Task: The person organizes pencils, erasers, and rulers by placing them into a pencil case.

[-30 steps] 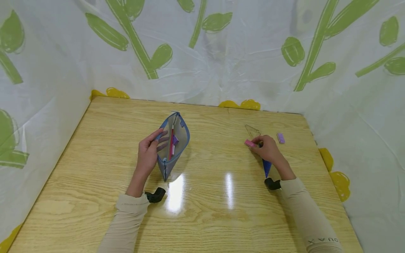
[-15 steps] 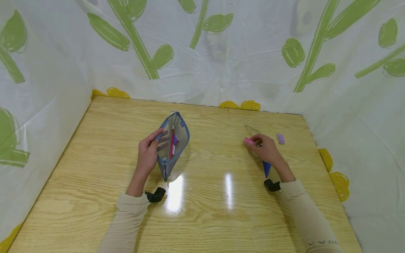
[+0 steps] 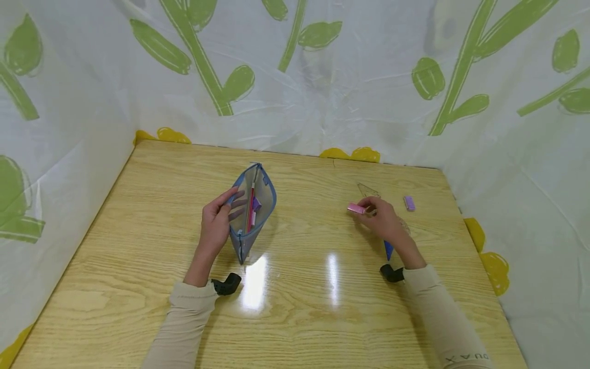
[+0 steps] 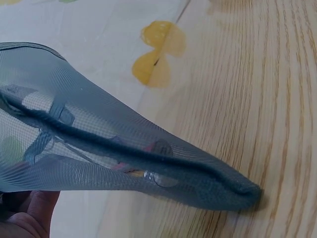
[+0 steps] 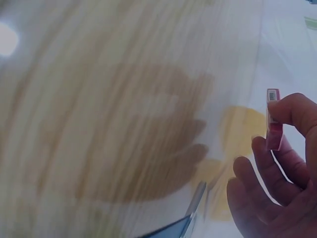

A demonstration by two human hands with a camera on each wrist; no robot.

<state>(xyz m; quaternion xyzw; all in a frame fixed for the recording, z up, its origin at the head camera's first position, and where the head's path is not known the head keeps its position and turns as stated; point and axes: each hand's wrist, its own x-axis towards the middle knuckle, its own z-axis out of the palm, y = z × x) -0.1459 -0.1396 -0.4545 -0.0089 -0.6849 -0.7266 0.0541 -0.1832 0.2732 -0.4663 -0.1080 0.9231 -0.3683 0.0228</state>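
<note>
My left hand grips the near left side of a blue-grey mesh pencil pouch, fingers inside its unzipped mouth and thumb outside. Within it lie a red pencil and a small purple piece. The left wrist view shows the pouch's mesh side, with dim contents behind. My right hand pinches a pink eraser between thumb and fingers, above the table. In the right wrist view the eraser stands on end, and the hand's shadow falls on the wood.
A purple eraser lies at the right. Under and behind the right hand are a clear set square and a blue pointed piece, partly hidden. Patterned white sheets border the wooden table at back and sides.
The right hand has lifted the pink eraser and carried it a little to the left, away from the blue piece. The left hand and pouch have stayed in place.
</note>
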